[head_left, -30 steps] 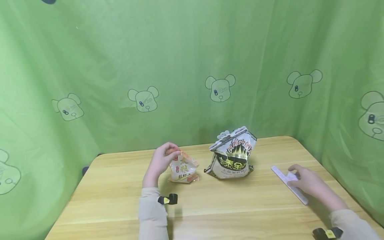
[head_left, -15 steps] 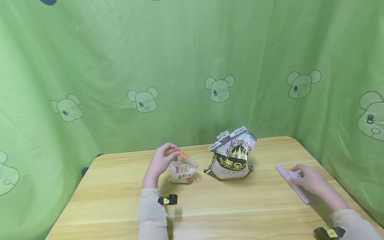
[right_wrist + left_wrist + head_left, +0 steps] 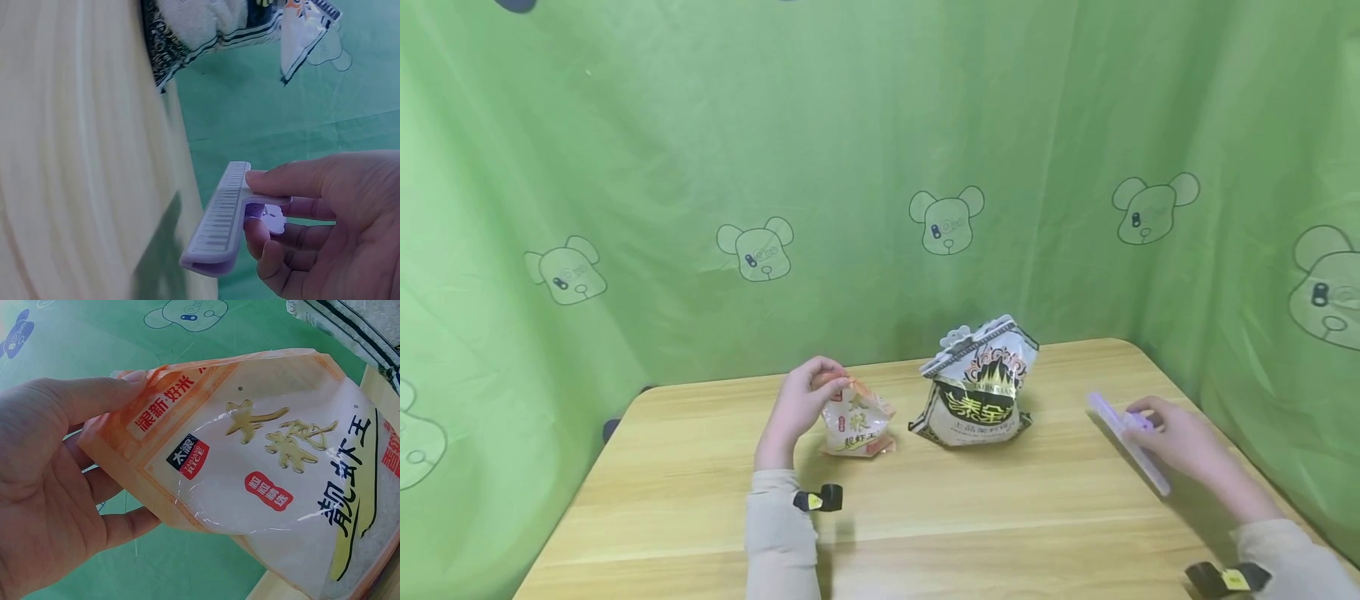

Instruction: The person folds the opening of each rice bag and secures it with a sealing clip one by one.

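My left hand pinches the orange top corner of a small rice bag, thumb in front and fingers behind. The bag stands upright on the table, white with orange edges and gold lettering. In my right hand is a long pale purple bag clip, pinched by its handle between thumb and fingers. Its bar carries a piano-key pattern and slants above the table's right side. Between the hands stands a larger rice bag, its folded top held by a pale clip.
The wooden table reaches to a green curtain printed with bear heads, which hangs behind it and along both sides. A black wrist camera sits on the left sleeve, and another on the right.
My right hand has raised the purple bag clip off the table and shifted it slightly right. My left hand and the small rice bag keep their place.
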`<action>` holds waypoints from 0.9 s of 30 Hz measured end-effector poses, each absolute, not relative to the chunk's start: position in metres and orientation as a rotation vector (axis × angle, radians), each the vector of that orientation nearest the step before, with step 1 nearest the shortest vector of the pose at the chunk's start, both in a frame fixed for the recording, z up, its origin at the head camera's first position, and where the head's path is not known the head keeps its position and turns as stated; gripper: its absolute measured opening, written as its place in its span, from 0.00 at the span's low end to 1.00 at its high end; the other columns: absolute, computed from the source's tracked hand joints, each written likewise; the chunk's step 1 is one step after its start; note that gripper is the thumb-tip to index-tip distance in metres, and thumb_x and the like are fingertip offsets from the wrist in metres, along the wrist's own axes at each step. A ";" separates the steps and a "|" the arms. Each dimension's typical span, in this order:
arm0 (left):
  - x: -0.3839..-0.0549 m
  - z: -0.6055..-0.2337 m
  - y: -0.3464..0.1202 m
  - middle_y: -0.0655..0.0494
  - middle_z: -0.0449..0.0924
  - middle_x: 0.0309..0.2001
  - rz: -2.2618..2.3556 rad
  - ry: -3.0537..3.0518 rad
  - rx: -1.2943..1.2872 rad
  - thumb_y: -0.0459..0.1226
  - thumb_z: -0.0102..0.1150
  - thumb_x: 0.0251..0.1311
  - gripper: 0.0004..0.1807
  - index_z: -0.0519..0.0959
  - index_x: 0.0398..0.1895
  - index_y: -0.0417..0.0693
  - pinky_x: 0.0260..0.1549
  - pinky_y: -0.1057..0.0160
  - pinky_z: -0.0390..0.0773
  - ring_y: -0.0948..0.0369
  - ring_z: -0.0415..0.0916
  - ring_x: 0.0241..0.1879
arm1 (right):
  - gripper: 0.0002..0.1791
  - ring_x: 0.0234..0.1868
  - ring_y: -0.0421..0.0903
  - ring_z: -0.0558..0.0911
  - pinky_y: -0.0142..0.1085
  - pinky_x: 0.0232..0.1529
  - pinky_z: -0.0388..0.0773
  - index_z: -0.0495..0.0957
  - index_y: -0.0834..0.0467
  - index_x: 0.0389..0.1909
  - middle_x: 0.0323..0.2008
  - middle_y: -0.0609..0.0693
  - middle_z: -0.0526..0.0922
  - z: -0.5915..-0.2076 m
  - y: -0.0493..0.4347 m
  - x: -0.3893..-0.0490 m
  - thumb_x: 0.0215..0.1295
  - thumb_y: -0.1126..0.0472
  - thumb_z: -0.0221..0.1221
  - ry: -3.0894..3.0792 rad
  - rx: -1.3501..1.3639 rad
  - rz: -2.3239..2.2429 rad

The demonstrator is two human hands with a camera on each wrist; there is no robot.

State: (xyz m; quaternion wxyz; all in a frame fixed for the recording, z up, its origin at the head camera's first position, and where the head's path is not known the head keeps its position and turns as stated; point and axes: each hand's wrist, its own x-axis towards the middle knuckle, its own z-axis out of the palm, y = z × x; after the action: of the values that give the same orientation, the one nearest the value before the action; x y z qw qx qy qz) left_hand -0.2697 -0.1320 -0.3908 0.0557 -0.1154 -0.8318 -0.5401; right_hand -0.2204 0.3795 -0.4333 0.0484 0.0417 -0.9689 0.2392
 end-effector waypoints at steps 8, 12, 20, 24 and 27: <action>-0.269 -0.390 -0.132 0.49 0.86 0.47 -1.654 -2.521 -0.349 0.39 0.62 0.63 0.09 0.79 0.43 0.46 0.49 0.57 0.83 0.54 0.83 0.49 | 0.23 0.34 0.60 0.83 0.43 0.28 0.79 0.73 0.69 0.52 0.39 0.73 0.82 -0.419 0.371 -0.215 0.61 0.58 0.64 -2.876 0.154 0.750; -0.268 -0.389 -0.132 0.48 0.86 0.46 -1.654 -2.511 -0.365 0.38 0.62 0.63 0.09 0.79 0.43 0.45 0.48 0.57 0.84 0.54 0.84 0.47 | 0.24 0.34 0.58 0.84 0.37 0.28 0.79 0.74 0.68 0.52 0.40 0.70 0.83 -0.413 0.368 -0.211 0.61 0.57 0.65 -2.847 0.188 0.776; -0.268 -0.389 -0.132 0.49 0.86 0.45 -1.648 -2.514 -0.368 0.38 0.62 0.63 0.09 0.79 0.43 0.46 0.46 0.59 0.84 0.56 0.84 0.45 | 0.25 0.31 0.35 0.80 0.30 0.28 0.77 0.75 0.65 0.55 0.44 0.70 0.82 -0.402 0.361 -0.204 0.62 0.55 0.65 -2.826 0.226 0.851; -0.268 -0.390 -0.133 0.48 0.86 0.46 -1.648 -2.511 -0.375 0.38 0.62 0.62 0.09 0.78 0.43 0.45 0.46 0.58 0.84 0.55 0.84 0.45 | 0.24 0.31 0.26 0.77 0.31 0.28 0.78 0.74 0.63 0.55 0.45 0.71 0.81 -0.397 0.357 -0.201 0.62 0.55 0.65 -2.814 0.241 0.879; -0.269 -0.390 -0.133 0.47 0.86 0.46 -1.648 -2.505 -0.379 0.38 0.62 0.62 0.09 0.79 0.43 0.44 0.47 0.57 0.84 0.54 0.84 0.46 | 0.25 0.30 0.23 0.75 0.34 0.29 0.77 0.74 0.62 0.56 0.46 0.71 0.81 -0.394 0.354 -0.199 0.62 0.55 0.65 -2.795 0.247 0.885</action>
State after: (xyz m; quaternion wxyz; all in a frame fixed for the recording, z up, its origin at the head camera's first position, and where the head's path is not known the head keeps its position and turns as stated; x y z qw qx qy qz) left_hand -0.2686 -0.1325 -0.3903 0.0597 -0.1251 -0.8274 -0.5442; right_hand -0.1989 0.3545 -0.3942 0.0994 0.0835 -0.9452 0.2994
